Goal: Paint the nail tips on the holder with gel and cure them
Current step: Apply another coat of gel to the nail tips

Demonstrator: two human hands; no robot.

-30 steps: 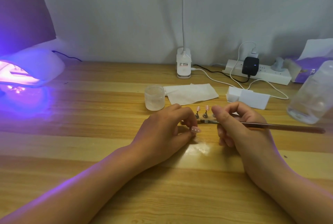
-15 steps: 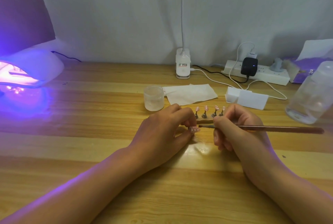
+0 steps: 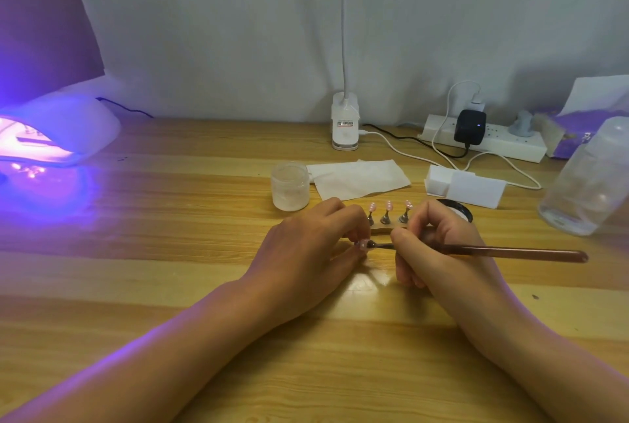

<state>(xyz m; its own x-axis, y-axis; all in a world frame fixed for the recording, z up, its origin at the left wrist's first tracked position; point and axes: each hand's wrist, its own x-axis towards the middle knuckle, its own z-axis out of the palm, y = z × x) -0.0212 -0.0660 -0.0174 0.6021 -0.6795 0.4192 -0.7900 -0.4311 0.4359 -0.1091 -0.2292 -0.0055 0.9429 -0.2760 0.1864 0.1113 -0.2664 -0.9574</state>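
Note:
My left hand pinches one pink nail tip on its small stand, just above the wooden table. My right hand grips a brown brush like a pen. The brush's dark tip touches that nail tip. Behind my fingers stands the nail tip holder, with three pink tips on metal stands showing; its right end is hidden by my right hand. An open black gel jar sits just behind my right hand. The curing lamp glows purple at the far left.
A frosted jar and a white tissue lie behind the holder. A white block, a power strip with cables and a desk lamp base stand further back. A clear plastic bottle stands at the right.
The brush tip has moved left and down from in front of the holder onto the nail tip in my left fingers. My right hand has dropped slightly, uncovering the black jar.

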